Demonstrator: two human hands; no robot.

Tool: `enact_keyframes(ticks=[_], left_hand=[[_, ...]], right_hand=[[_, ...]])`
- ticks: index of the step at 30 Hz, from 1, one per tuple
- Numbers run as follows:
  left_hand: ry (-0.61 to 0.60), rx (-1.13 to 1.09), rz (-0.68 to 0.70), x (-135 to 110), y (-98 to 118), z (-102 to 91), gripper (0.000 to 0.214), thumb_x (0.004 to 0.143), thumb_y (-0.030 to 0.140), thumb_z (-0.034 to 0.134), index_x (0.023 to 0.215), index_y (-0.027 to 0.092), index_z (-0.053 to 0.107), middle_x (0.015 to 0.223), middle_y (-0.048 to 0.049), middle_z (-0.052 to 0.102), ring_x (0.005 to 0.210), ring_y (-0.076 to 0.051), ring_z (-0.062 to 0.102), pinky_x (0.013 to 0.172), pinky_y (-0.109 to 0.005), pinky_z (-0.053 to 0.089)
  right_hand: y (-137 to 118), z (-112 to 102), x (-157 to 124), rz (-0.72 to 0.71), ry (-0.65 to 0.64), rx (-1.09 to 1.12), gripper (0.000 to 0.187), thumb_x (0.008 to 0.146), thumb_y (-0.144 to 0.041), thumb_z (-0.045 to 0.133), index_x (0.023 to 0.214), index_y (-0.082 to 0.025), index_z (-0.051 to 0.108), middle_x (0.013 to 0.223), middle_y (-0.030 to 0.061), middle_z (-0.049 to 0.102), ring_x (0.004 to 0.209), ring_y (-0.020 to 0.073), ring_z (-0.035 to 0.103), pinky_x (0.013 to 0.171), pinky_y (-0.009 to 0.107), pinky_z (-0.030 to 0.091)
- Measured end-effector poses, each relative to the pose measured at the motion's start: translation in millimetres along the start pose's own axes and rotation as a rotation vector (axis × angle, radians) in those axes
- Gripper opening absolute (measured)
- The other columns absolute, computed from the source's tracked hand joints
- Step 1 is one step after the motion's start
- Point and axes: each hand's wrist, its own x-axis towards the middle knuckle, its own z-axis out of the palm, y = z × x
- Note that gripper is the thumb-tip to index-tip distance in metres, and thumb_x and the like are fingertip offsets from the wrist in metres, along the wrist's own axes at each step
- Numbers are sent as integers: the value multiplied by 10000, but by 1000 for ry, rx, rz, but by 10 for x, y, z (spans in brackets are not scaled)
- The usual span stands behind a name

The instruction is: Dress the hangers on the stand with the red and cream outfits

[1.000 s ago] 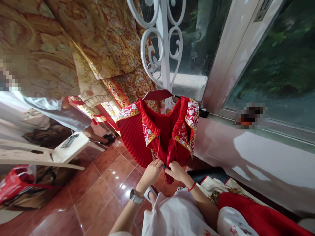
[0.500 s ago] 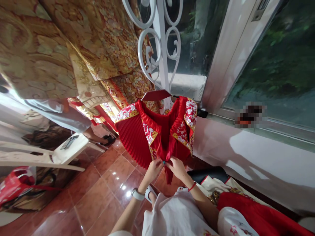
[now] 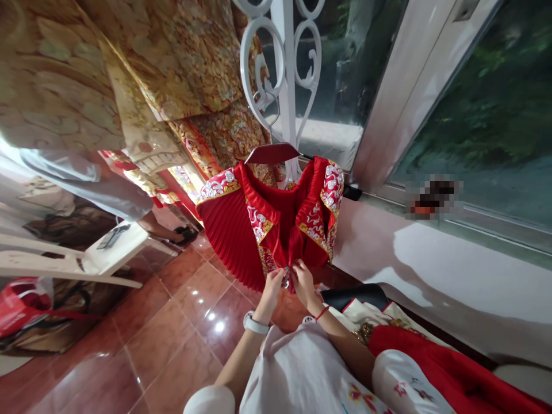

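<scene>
Head view: left hand [image 3: 273,286] and right hand [image 3: 303,282] pinch red garment [image 3: 241,230].

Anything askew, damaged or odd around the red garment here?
Nothing stands out. The red pleated garment hangs from a hanger hooked on the white scrollwork grille; left hand and right hand pinch its lower front edge.

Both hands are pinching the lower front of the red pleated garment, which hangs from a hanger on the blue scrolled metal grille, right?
Not quite: the head view shows the scrolled metal grille is white, not blue. The left hand and right hand do pinch the lower front of the red pleated garment, hung on the hanger.
</scene>
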Motion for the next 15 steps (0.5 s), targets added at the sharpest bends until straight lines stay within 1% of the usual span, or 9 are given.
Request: enact_keyframes(ticks=[2, 4, 6, 7, 9, 10, 11, 13, 15], left_hand=[[5, -35, -4, 10, -11, 17, 418, 590, 508, 797, 616, 150, 582, 568, 28, 529, 541, -88, 499, 532, -205, 389], [10, -63, -15, 15, -24, 30, 395, 617, 490, 787, 643, 149, 589, 593, 18, 556, 559, -94, 525, 553, -209, 424], [20, -82, -31, 11, -28, 40, 387, 629, 487, 779, 661, 155, 583, 607, 18, 568, 559, -93, 532, 560, -214, 449], [21, -87, -41, 3, -24, 44, 388, 628, 488, 777, 666, 158, 578, 611, 20, 569, 556, -94, 532, 559, -217, 459], [5, -87, -69, -28, -2, 53, 391, 612, 486, 781, 663, 164, 566, 614, 22, 568, 553, -95, 532, 553, -224, 472], [-12, -81, -86, -51, 14, 57, 388, 603, 477, 786, 658, 164, 564, 612, 22, 566, 550, -95, 530, 550, -227, 475], [-33, -71, -104, -78, 33, 63, 381, 596, 465, 791, 653, 163, 566, 605, 22, 562, 544, -94, 526, 547, -230, 479], [-67, -53, -137, -135, 65, 75, 365, 595, 444, 796, 642, 156, 576, 581, 24, 548, 527, -92, 512, 540, -236, 484], [-73, -45, -152, -182, 76, 92, 356, 590, 435, 796, 630, 152, 584, 558, 28, 536, 508, -86, 496, 523, -234, 479]], right_hand=[[-15, -22, 26, 37, 2, 87, 325, 971, -155, 363, 971, -203, 684, 1070, 99, 666, 941, 181, 661, 848, 276, 518], [-25, -42, 48, 69, 18, 143, 298, 967, -193, 393, 956, -191, 691, 1053, 103, 679, 928, 190, 666, 859, 287, 518], [-23, -52, 53, 105, 39, 141, 261, 954, -238, 453, 1048, -176, 689, 1101, 120, 692, 965, 213, 671, 884, 308, 517], [-18, -55, 47, 131, 44, 118, 271, 943, -255, 483, 1109, -166, 676, 1114, 131, 699, 980, 230, 675, 883, 320, 517], [-3, -63, 17, 176, 24, 52, 322, 928, -265, 510, 1196, -145, 644, 1067, 141, 722, 947, 254, 687, 841, 331, 517], [4, -69, -3, 181, 2, 22, 321, 923, -259, 511, 1191, -142, 642, 1014, 135, 733, 904, 257, 693, 807, 326, 512], [10, -74, -25, 171, -18, 2, 290, 919, -249, 507, 1147, -147, 654, 957, 124, 738, 855, 251, 693, 773, 315, 502], [14, -81, -69, 110, -28, 13, 200, 905, -225, 502, 999, -167, 669, 884, 101, 732, 785, 224, 680, 721, 285, 477], [12, -73, -106, 44, 0, 85, 152, 885, -195, 492, 871, -182, 643, 846, 81, 715, 741, 194, 659, 676, 259, 453]])
